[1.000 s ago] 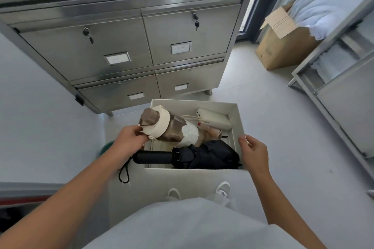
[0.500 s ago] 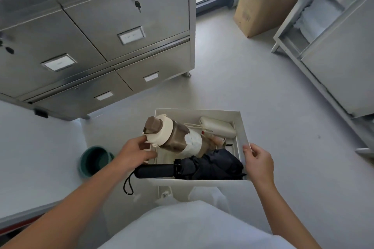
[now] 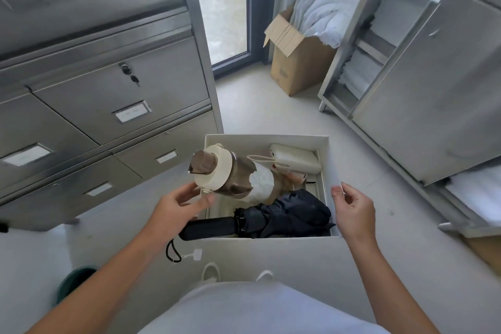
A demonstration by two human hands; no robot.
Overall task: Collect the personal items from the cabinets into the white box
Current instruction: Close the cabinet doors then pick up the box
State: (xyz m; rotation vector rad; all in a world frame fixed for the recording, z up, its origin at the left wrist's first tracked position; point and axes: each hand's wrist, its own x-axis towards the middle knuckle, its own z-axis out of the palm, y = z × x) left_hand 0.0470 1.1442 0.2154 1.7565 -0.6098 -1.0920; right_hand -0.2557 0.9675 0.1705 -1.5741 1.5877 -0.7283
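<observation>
White box [image 3: 271, 139]: carried near; left hand [image 3: 180, 205] grips left wall, right hand [image 3: 352, 210] grips right wall.
Contents: brown bottle [image 3: 233, 177], black umbrella [image 3: 287, 214], cream case [image 3: 295, 158].
Change: cabinets [image 3: 122, 89] slid left since; collecting likely done.

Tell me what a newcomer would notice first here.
The white box, held at centre by the left hand and right hand, draws the eye, a brown bottle lying tilted in it beside a folded black umbrella. Steel cabinets fill the left; an open cardboard box stands at the back.
</observation>
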